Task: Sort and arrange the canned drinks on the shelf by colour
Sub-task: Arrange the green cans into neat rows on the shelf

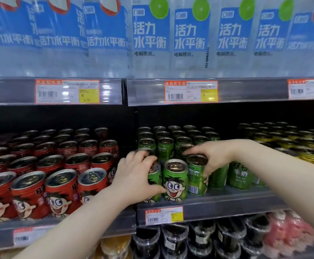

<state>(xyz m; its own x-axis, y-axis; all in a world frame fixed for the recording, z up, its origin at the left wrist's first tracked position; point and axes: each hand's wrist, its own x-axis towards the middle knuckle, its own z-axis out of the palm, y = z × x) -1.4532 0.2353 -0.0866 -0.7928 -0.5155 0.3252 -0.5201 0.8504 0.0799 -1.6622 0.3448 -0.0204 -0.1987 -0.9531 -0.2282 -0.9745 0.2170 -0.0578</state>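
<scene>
My left hand [135,173] wraps front-left green can [154,177], fingers curled over lid, thumb low on side. My right hand [213,156] grips right green can [196,179] at rim, thumb down its side. Middle green can [175,181] upright between them, face forward. Red cans [59,186] on left, yellow cans [311,156] on right, same shelf [227,201]. Step, I judge: squaring green front row. Next move likely needs right green can turned, barcode to back, then fronts lined up with shelf lip.

Glossy printed metal gleams on the green cans [175,181] and red cans [60,191], their lids a duller silver. Above, clear plastic bottles [189,58] wear shiny blue film labels. Paper price tags [191,91] sit behind glossy transparent plastic strips [143,92] on the smooth grey shelf [227,200].
</scene>
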